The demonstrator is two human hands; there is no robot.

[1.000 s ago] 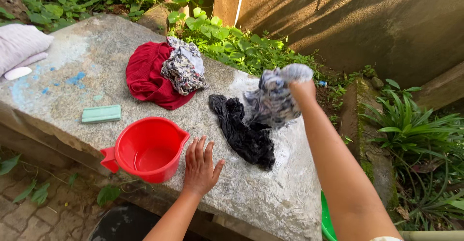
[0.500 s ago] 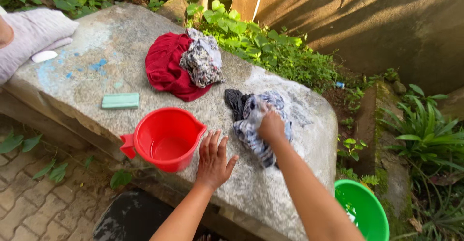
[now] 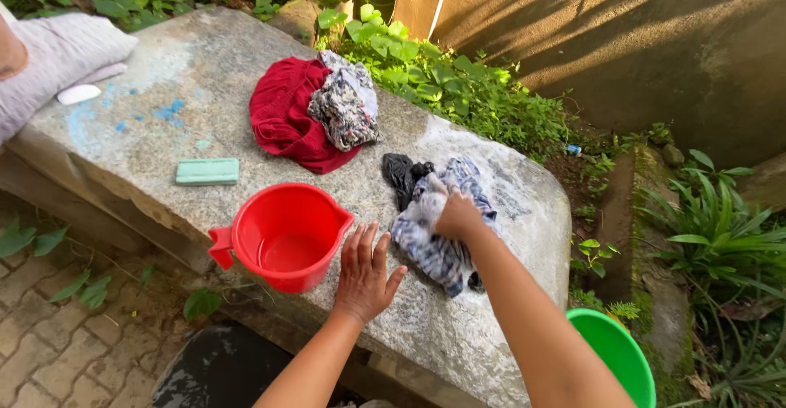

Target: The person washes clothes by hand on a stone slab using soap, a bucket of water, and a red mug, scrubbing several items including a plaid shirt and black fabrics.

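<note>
Blue-white patterned cloth (image 3: 442, 240) lying bunched near right end of desk (image 3: 205, 97), partly covering black cloth (image 3: 403, 176). Right hand (image 3: 455, 216) pressing down on it, fingers closed, gripping fabric. Left hand (image 3: 364, 273) lying flat by front edge, fingers spread, beside red jug (image 3: 282, 236).

Step, judging: scrubbing cloth against stone. Next move is calling for firm rubbing, left hand bracing.

Versus half-second-earlier frame: cloth spreading slightly toward front edge; left hand unchanged.

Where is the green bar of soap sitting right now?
In the head view, the green soap bar lies on the left part of the stone slab, just up and left of the red jug.
</note>
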